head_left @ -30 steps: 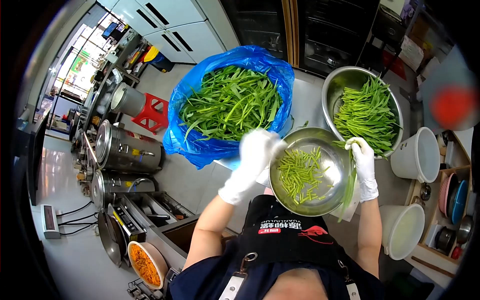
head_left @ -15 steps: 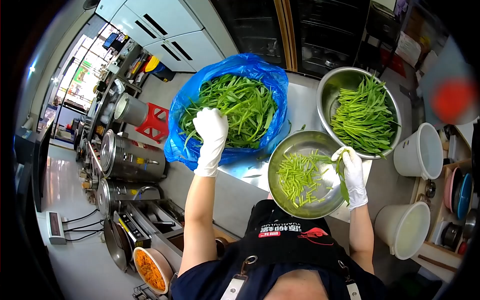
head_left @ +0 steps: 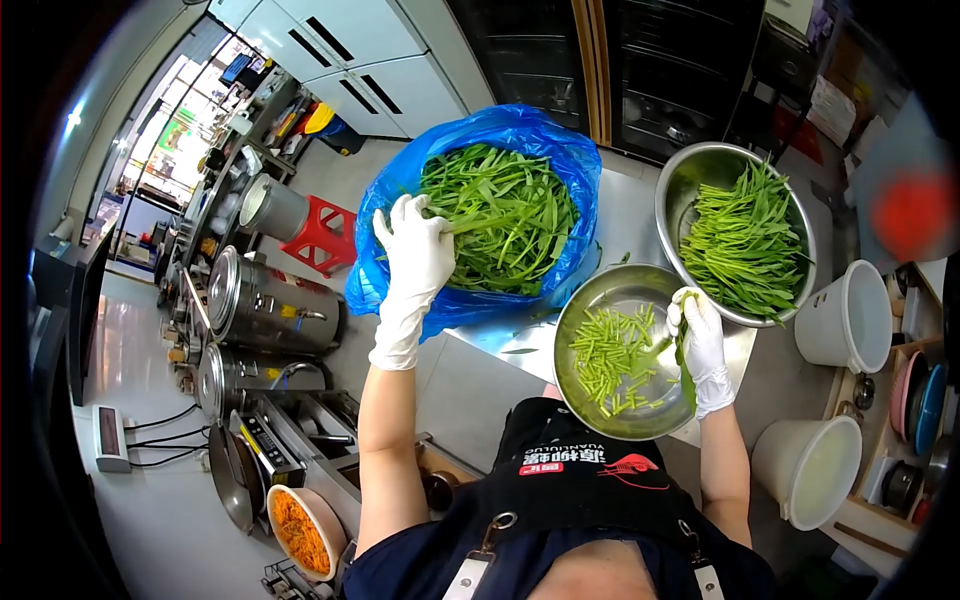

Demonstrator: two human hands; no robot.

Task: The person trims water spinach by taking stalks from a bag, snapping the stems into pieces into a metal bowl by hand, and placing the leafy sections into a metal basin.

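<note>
My left hand (head_left: 416, 245), in a white glove, is over the near left part of a blue plastic bag (head_left: 375, 265), its fingers spread and touching the leafy green stalks (head_left: 505, 205) heaped inside. My right hand (head_left: 704, 340), gloved too, is closed around a leafy green stalk (head_left: 686, 372) above the right side of a steel bowl (head_left: 668, 427). Leaves hang down below that hand. Short cut stem pieces (head_left: 610, 350) lie in the bowl. Behind it, a larger steel basin (head_left: 672, 170) holds long green stalks (head_left: 745, 240) lying roughly side by side.
The bag, bowl and basin rest on a steel table (head_left: 625, 195). White buckets (head_left: 805, 470) stand at the right. On the left are a red stool (head_left: 325, 235), large steel pots (head_left: 270, 300) and a tub of orange shreds (head_left: 300, 530).
My left hand has gone from a fist to spread fingers at the bag's left side. My right hand still grips the stalk over the bowl. The whole view has shifted slightly.
</note>
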